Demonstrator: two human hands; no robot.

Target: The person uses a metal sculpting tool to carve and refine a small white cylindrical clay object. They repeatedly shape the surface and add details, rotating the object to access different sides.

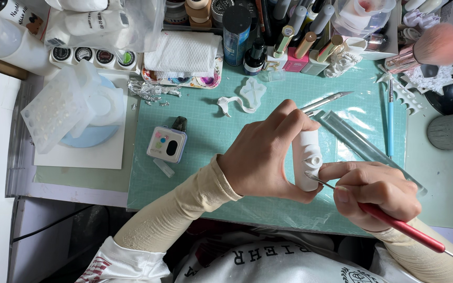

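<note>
My left hand (266, 154) grips a white cylindrical moulded piece (307, 157), holding it upright above the green cutting mat (211, 126). My right hand (376, 191) holds a thin metal-tipped tool with a red handle (399, 225); its point touches the lower side of the white piece. A craft knife (325, 102) lies on the mat just behind my left hand.
A small white device (166, 144), white cast pieces (245, 99), a clear ruler (365, 147) and a blue pen tool (389, 118) lie on the mat. Translucent moulds (72, 107) sit left. Bottles, tubes and a pink brush (428, 50) crowd the back edge.
</note>
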